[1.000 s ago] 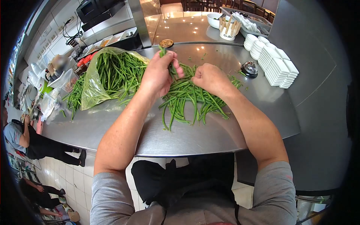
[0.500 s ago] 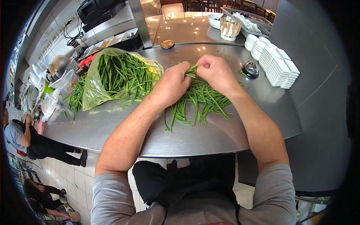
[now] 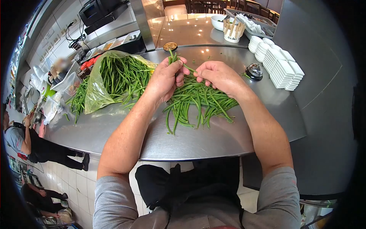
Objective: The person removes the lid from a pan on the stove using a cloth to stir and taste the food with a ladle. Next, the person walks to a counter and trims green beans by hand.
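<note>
Above the steel counter (image 3: pixel 190 147), my left hand (image 3: pixel 164 78) is closed around a few green beans (image 3: pixel 172 57) whose ends stick up past the thumb. A bean stretches from those fingers to my right hand (image 3: pixel 221 76), which pinches its other end between thumb and fingertips. Under both hands spreads a loose pile of green beans (image 3: pixel 202 103). Left of my left hand, a yellowish see-through plastic bag (image 3: pixel 93 97) lies on its side with its mouth open. More green beans (image 3: pixel 122 76) fill it and spill onto the counter.
A call bell (image 3: pixel 254 71) and stacked white dishes (image 3: pixel 284 70) stand to the right. Behind are an "Order" cup of wooden sticks (image 3: pixel 232 34), a white bowl (image 3: pixel 217 23) and a round brown object (image 3: pixel 170 46). Plastic containers (image 3: pixel 70 82) crowd the left. A co-worker (image 3: pixel 19 139) stands far left.
My left hand has moved left and turned, showing the beans in its fingers. My hands are farther apart, and a bean now spans the gap between them.
</note>
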`<state>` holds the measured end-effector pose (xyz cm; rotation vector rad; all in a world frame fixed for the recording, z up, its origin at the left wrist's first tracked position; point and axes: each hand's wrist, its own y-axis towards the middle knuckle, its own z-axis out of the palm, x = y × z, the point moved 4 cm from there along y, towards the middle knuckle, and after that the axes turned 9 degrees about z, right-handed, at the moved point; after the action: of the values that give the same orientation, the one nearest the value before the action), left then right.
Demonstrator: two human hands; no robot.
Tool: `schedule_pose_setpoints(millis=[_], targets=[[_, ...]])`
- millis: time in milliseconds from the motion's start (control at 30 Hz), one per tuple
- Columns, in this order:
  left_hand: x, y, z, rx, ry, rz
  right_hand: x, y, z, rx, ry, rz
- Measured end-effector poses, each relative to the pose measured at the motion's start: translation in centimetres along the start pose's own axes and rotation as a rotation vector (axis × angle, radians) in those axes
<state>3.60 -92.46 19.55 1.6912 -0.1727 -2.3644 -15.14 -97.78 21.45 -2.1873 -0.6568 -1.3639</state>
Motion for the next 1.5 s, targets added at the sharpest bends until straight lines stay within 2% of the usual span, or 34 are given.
schedule_pose_setpoints(millis=[133,233,333,367,433,500,567,600,633,667,733,767,867,900,1000,1100,1200,1300,1333,1400,1500], targets=[[0.0,-0.2,0.6,0.038,0.021,-0.003,-1.2,1.2,0.0,-0.024,-0.001,-0.106],[0.7,-0.5,1.6,0.082,-0.076,0.088,-1.9,2.4,-1.5,-0.203,0.208,-0.075],[0.6,-0.8,2.4,0.091,-0.155,0.096,-1.2,1.4,-4.3,-0.292,0.118,-0.096],[0.9,-0.7,2.1,0.041,-0.220,0.032,-1.9,1.8,-5.5,-0.306,-0.171,-0.066],[1.0,-0.6,1.5,-0.061,-0.349,-0.091,-2.8,1.7,-6.1,-0.308,-0.394,-0.039],[1.1,-0.6,1.1,-0.175,-0.408,-0.169,-3.2,1.7,-5.8,-0.287,-0.592,0.030],[1.7,-0.2,0.2,-0.272,-0.468,-0.236,-4.1,2.1,-5.2,-0.302,-0.654,0.022],[1.5,-0.3,0.3,-0.279,-0.438,-0.236,-4.9,2.6,-4.8,-0.308,-0.686,0.019],[1.0,-0.6,0.6,-0.285,-0.408,-0.237,-5.2,3.0,-4.3,-0.317,-0.684,-0.094],[0.8,-0.7,0.8,-0.289,-0.377,-0.237,-5.8,3.4,-4.4,-0.254,-0.614,-0.076],[1.6,-0.3,0.1,-0.159,-0.300,-0.195,-5.5,3.9,-3.9,-0.130,-0.471,-0.045],[2.0,-0.1,-0.4,-0.096,-0.260,-0.173,-5.2,3.8,-3.8,-0.146,-0.499,-0.050],[0.7,-1.0,1.4,-0.051,0.293,-0.002,-3.4,2.6,-3.3,-0.186,-0.503,-0.076],[0.4,-1.4,2.2,-0.043,0.297,0.024,-2.8,2.2,-3.1,-0.199,-0.450,-0.093],[0.5,-1.4,2.3,0.027,0.595,0.190,-2.2,1.9,-2.5,-0.210,-0.338,-0.176],[0.2,-2.3,2.9,-0.136,0.360,-0.059,-1.7,1.7,-1.7,-0.169,-0.225,-0.155],[0.2,-2.2,2.9,-0.138,0.354,-0.014,-1.7,1.8,-1.3,-0.076,0.011,-0.124],[0.5,-1.9,2.5,-0.047,0.519,0.051,-1.5,1.4,-1.1,-0.009,0.228,-0.100],[0.7,-1.6,2.2,-0.016,0.636,0.152,-1.2,1.2,-1.0,0.007,0.289,-0.089],[0.6,-1.4,2.2,0.047,0.869,0.354,-0.7,0.9,-0.8,0.006,0.302,-0.052],[-0.1,-1.8,2.3,0.033,1.008,0.380,-0.2,0.4,-0.8,-0.052,0.147,-0.080]])
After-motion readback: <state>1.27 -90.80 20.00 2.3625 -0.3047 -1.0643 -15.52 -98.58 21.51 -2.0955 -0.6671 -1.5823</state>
